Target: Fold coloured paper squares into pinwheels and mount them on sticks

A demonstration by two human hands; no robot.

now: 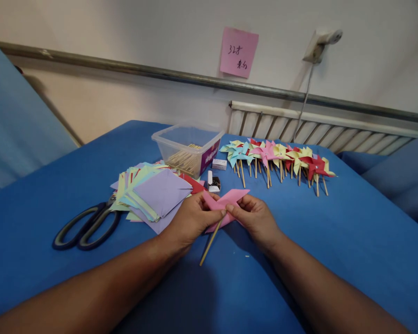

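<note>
A pink paper pinwheel (226, 199) on a thin wooden stick (211, 243) is held between both hands above the blue cloth. My left hand (195, 218) grips its left side, with the thumb near the middle. From the right, my right hand (256, 215) pinches the paper, its thumb also close to the centre. The stick slants down to the lower left, with its lower end free. The thumbs cover the pinwheel's centre. Just left of my left hand lies a stack of coloured paper squares (162, 190), a purple one on top.
Dark-handled scissors (87, 227) lie left of the papers. Behind stand a clear plastic tub (160, 144) of wooden sticks, a small open box (214, 184) of tiny dark pieces and a small white box (219, 164). Several finished pinwheels (266, 153) lie at the back right, near a radiator (285, 125).
</note>
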